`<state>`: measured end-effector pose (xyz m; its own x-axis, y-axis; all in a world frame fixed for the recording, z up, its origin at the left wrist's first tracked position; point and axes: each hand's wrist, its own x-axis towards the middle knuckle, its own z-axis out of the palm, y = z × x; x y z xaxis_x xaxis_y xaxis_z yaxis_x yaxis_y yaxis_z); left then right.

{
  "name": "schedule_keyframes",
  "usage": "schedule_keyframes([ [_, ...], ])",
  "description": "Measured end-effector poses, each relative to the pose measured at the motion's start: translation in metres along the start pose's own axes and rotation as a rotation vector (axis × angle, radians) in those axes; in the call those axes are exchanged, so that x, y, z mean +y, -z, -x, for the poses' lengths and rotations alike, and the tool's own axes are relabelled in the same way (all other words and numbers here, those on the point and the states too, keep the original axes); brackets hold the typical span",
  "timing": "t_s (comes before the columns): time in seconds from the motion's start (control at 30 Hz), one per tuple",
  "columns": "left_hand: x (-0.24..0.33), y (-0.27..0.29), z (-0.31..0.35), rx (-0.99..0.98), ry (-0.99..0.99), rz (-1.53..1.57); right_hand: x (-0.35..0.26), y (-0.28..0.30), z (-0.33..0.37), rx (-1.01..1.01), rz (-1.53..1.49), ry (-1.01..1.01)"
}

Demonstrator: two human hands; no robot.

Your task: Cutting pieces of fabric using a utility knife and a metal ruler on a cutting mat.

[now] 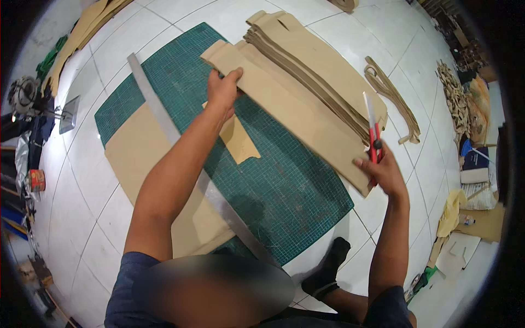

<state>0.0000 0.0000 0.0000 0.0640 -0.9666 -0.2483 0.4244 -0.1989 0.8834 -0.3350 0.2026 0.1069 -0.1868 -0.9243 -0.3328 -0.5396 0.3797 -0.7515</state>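
Along the right edge of the green mat [186, 61], both hands hold a long tan strip [295, 106] whose shadow falls on the mat. The left hand [223, 92] is closed on its far end, thumb on top, other fingers mostly hidden underneath. The right hand [384, 168] pinches the near end under its thumb and also grips a red cutter [375, 139], blade pointing away from the person.

The strip is flat and smooth, with layers showing at its far end; it slants from near the mat's far corner to beyond its right edge. Just past it lies a stack [314, 57] of tan pieces; farther right, a looped band [389, 90] rests on the floor [76, 208].

Over the mat's left side lies a tan sheet [128, 145], crossed by a metal ruler [156, 109]. The left forearm hides part of both. A scrap [239, 143] lies mid-mat.
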Motion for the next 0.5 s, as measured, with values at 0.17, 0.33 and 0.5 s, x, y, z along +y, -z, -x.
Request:
schedule_keyframes([
  [0.17,-0.023,-0.036,-0.069,0.043,-0.144,-0.343,-0.008,0.022,-0.040,0.187,0.085,-0.012],
  [0.33,-0.049,-0.047,-0.099,0.133,-0.031,-0.558,0.022,0.014,-0.032,0.552,0.279,0.159],
  [0.5,-0.037,-0.047,-0.089,-0.078,0.007,-0.465,0.059,-0.051,0.027,0.591,-0.052,0.179],
])
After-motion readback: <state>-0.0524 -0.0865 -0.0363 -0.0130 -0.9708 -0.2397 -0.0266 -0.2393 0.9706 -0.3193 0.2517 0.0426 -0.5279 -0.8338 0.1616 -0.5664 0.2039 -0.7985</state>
